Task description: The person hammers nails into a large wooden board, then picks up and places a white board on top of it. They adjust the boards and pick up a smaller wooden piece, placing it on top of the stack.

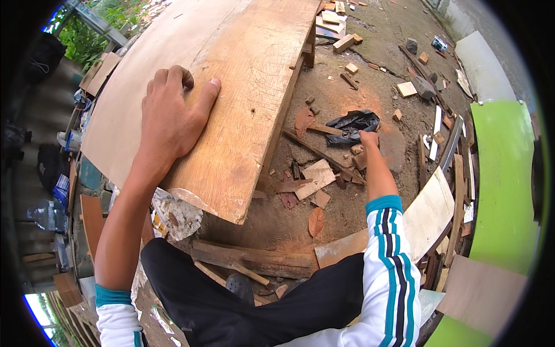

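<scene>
- Head view: the left hand [173, 118] lies flat on a broad wooden board [231, 81] that serves as the top of the desk; its fingers [180, 75] are curled at the knuckles and the thumb stretches along the wood, gripping nothing.
- The right hand [368, 139] reaches down to the dirt floor [347, 191] and touches the edge of a crumpled black plastic bag [352, 124]. Whether its fingers are closed on the bag I cannot tell, since the hand is small and seen from behind.
- The bag lies on the floor to the right of the desk, among wood offcuts [315, 176] and reddish sawdust.
- Packages and labels: a small blue-and-white can [439, 43] lies at the top right; its print is too small to make out. At the left rim stand a clear plastic bottle [43, 214] and a blue packet [62, 188], both partly cut off by the dark edge of the picture.
- A bright green panel [503, 173] stands at the right, its lower part hidden behind a pale board [480, 292].
- A torn whitish sheet [176, 214] pokes out under the near corner of the board, most of it covered.
- A dark shoe [240, 286] shows between the black trousers [196, 289] and a plank [254, 257].
</scene>
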Available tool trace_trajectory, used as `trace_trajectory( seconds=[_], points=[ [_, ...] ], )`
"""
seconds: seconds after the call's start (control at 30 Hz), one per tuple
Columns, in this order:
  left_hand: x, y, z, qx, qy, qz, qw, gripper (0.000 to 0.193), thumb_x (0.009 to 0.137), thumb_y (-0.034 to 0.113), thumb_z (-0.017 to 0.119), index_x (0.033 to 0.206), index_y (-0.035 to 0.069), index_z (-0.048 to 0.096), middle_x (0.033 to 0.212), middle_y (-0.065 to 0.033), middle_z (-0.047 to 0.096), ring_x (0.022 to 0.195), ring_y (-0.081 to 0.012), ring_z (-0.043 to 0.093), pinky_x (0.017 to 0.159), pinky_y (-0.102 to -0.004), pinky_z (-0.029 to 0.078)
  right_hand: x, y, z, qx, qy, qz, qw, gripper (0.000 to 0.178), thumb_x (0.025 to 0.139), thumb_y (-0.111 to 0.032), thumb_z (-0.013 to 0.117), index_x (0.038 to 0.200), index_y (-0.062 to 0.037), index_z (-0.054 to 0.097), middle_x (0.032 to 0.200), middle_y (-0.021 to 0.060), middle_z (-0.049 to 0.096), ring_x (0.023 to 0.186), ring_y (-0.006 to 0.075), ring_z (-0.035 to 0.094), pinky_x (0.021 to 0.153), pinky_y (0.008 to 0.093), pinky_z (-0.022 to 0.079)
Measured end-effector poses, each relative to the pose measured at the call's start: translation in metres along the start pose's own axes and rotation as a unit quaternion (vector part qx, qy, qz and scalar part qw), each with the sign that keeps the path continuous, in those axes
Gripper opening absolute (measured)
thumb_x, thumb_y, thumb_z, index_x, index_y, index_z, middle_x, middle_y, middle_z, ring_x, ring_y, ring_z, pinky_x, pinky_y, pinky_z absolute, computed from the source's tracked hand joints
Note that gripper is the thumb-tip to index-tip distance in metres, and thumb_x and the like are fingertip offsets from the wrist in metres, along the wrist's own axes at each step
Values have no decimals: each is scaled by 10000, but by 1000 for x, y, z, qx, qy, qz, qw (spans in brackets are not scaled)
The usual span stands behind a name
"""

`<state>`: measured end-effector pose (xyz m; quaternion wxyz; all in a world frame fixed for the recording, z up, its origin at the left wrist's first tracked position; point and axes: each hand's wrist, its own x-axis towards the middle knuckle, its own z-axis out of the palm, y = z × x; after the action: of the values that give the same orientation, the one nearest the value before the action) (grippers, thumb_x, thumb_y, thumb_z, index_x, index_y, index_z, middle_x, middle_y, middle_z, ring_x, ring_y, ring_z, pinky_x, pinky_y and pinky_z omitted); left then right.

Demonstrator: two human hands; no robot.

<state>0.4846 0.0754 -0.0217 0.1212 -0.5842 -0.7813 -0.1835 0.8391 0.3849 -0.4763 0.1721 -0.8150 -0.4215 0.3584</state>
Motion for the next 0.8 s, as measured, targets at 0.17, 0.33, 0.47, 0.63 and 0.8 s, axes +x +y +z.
trace_trajectory(
  seconds=[0.17, 0.33, 0.47, 0.63, 0.8],
  points=[
    [-3, -9, -5, 44, -26, -10, 999, 451, 954, 423, 617, 1035, -16, 552, 1054, -202, 558, 1055, -355, 524, 960, -440, 400, -43, -13, 48, 110, -95, 104, 984, 452, 889, -167, 750, 1246, 64, 596, 1090, 194, 691, 861, 292, 714, 670, 388, 609],
    [1, -2, -2, 2, -3, -9, 1000, 509, 925, 494, 628, 1030, -3, 587, 1039, -179, 565, 1031, -350, 531, 936, -456, 400, 21, -1, 15, 139, -87, 78, 983, 193, 879, -128, 572, 937, 16, 688, 790, 125, 659, 660, 218, 638, 531, 399, 516],
    [-1, -10, 1, 21, 2, 5, 1000, 529, 926, 516, 613, 1037, -1, 591, 1037, -172, 568, 1036, -342, 535, 938, -454, 401, 6, -5, 21, 211, -116, 46, 969, 342, 867, -166, 441, 1072, -15, 669, 982, 127, 681, 791, 264, 659, 659, 453, 546],
    [-3, -13, 5, 44, -8, 6, 999, 547, 929, 542, 596, 1042, 7, 597, 1041, -161, 574, 1044, -331, 544, 939, -453, 407, -46, -16, -8, 418, -191, 46, 887, 369, 862, -176, 395, 1143, -18, 574, 1067, 175, 666, 1016, 344, 652, 954, 612, 508],
    [-1, -15, 4, 56, 1, 13, 998, 556, 932, 557, 582, 1052, 15, 606, 1057, -156, 585, 1069, -324, 554, 938, -460, 423, -72, 0, -64, 454, -241, 42, 857, 438, 846, -171, 369, 1206, 5, 546, 1240, 239, 627, 1147, 420, 617, 1030, 680, 441]
  ],
)
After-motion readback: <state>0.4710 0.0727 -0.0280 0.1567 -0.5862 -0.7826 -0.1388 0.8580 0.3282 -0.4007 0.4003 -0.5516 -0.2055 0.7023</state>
